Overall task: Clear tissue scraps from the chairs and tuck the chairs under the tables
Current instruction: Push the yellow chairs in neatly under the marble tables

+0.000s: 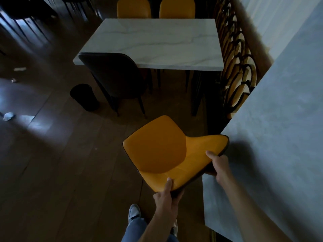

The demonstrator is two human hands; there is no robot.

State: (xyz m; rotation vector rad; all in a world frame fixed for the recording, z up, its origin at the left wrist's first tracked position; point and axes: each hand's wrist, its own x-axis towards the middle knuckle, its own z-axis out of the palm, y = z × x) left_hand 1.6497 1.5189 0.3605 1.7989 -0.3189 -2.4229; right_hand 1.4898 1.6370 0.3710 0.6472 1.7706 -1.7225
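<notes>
An orange chair [162,151] stands on the dark wood floor in front of me, a short way back from the white marble table [157,44]. My left hand [166,193] grips the near left edge of its backrest, thumb on the orange face. My right hand [218,165] grips the right edge of the backrest the same way. The seat shows no tissue on it. A black chair [113,75] sits pushed partly under the table's near left corner. Two orange chairs [133,7] [177,7] stand at the table's far side.
A black round bin [84,96] stands on the floor left of the black chair. Tissue scraps [8,116] [20,69] lie on the floor at the far left. A grey wall [279,137] and a dark ornate railing [236,67] close off the right side.
</notes>
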